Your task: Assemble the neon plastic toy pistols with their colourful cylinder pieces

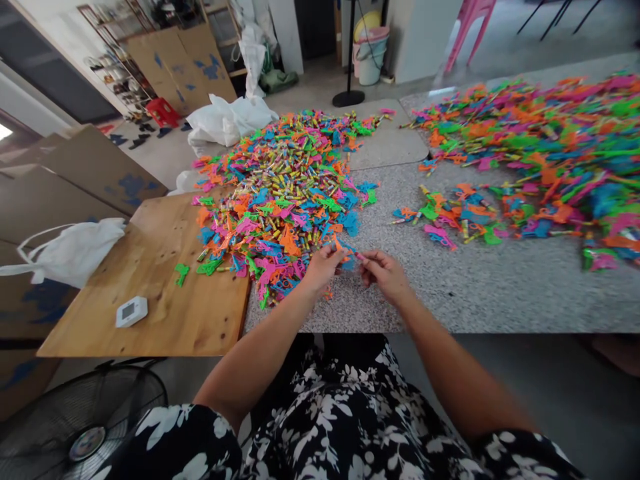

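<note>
My left hand [323, 268] is closed on a small plastic toy gun [341, 247], with orange and blue showing at the fingertips. My right hand [385, 273] pinches a small pink-ended piece [359, 256] that meets or nearly meets the toy gun; the fingers hide the exact contact. Both hands are low over the front of the granite table. Just beyond my left hand spreads a heap of pink, orange, green and blue toy guns [270, 267]. Many small yellow tubes [295, 177] lie on the heap's middle.
A second large pile of toy guns [550, 160] covers the right part of the granite table [450, 293]. On the wooden board [190, 313] at left rest a white digital timer [131, 311] and a green toy gun [181, 273]. A black fan [85, 427] stands below.
</note>
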`<move>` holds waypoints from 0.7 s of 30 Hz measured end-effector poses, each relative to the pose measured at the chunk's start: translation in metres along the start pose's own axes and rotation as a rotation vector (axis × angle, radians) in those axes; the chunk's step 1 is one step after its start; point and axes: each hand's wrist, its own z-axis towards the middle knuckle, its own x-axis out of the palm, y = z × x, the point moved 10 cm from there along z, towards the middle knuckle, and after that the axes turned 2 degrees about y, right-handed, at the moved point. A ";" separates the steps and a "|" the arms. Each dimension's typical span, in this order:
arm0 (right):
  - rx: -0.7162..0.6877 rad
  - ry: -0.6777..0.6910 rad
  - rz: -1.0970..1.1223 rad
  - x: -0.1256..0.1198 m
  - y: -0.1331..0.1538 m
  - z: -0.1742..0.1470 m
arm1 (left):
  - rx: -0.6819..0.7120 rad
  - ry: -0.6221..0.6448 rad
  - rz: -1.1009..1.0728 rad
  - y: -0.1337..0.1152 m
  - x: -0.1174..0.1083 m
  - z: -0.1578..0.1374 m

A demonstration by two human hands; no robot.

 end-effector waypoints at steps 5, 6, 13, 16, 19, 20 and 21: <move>-0.183 -0.520 0.211 -0.095 0.020 0.026 | 0.174 -0.094 0.955 -0.042 -0.063 0.002; -0.183 -0.523 0.151 -0.092 0.020 0.032 | 0.156 -0.080 1.152 -0.043 -0.068 0.000; -0.228 0.094 -0.979 0.081 -0.003 0.057 | 0.139 0.034 1.624 -0.043 -0.031 -0.032; -0.175 0.159 -1.230 0.117 -0.011 0.067 | 0.080 0.186 1.694 -0.031 -0.023 -0.035; -0.086 0.197 -1.331 0.123 -0.014 0.079 | 0.080 0.336 1.685 -0.021 -0.023 -0.028; -0.068 0.219 -1.331 0.122 -0.014 0.082 | 0.102 0.367 1.662 -0.020 -0.024 -0.024; -0.057 0.237 -1.322 0.120 -0.014 0.084 | 0.124 0.388 1.631 -0.019 -0.026 -0.020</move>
